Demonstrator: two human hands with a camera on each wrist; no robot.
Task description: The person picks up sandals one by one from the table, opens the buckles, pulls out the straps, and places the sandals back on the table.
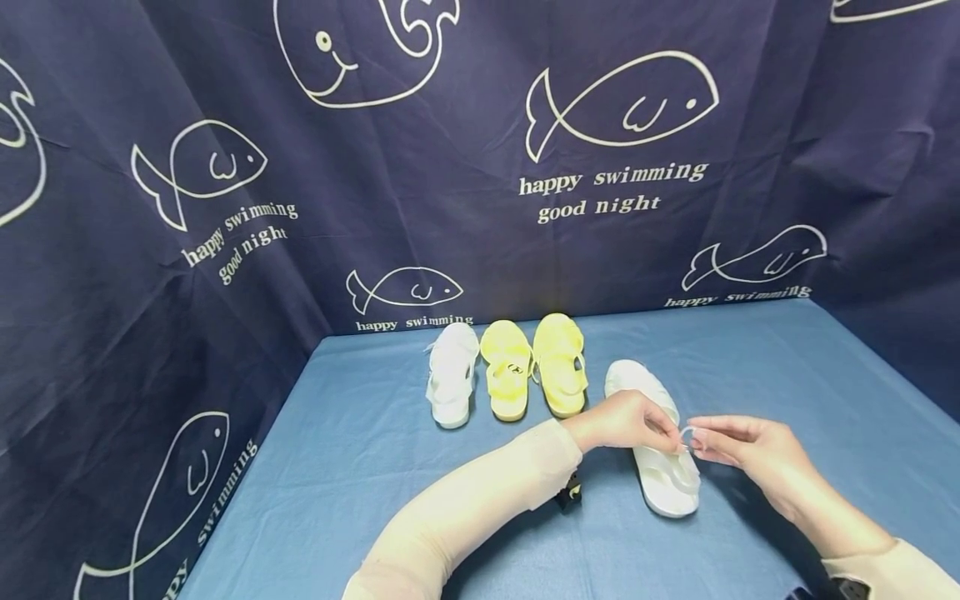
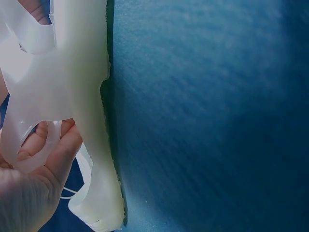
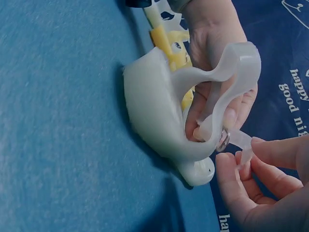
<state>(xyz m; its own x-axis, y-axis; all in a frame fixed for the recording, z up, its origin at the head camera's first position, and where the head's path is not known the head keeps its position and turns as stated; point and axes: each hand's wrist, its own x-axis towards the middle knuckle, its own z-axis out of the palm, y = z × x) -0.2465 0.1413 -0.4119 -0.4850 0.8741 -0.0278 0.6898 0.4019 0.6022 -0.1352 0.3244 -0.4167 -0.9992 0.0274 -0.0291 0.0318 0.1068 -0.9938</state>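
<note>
A white sandal [image 1: 669, 498] lies on the blue-covered table in front of the person, its heel toward the near edge. My left hand [image 1: 637, 421] reaches across it and pinches the side of its strap near a small metal buckle [image 3: 223, 139]. From the right, my right hand [image 1: 761, 450] pinches the loose end of the translucent strap [image 3: 240, 139] between thumb and fingers. The strap runs through the buckle and bends toward those fingertips. In the left wrist view the sandal's side [image 2: 89, 72] partly covers the left fingers.
Farther back on the blue cloth [image 1: 360, 467] stand another white sandal [image 1: 452, 367] and two yellow sandals, one in the middle [image 1: 510, 400] and one beside it [image 1: 562, 375]. A dark curtain [image 1: 480, 208] with white fish drawings hangs behind the table and at its sides.
</note>
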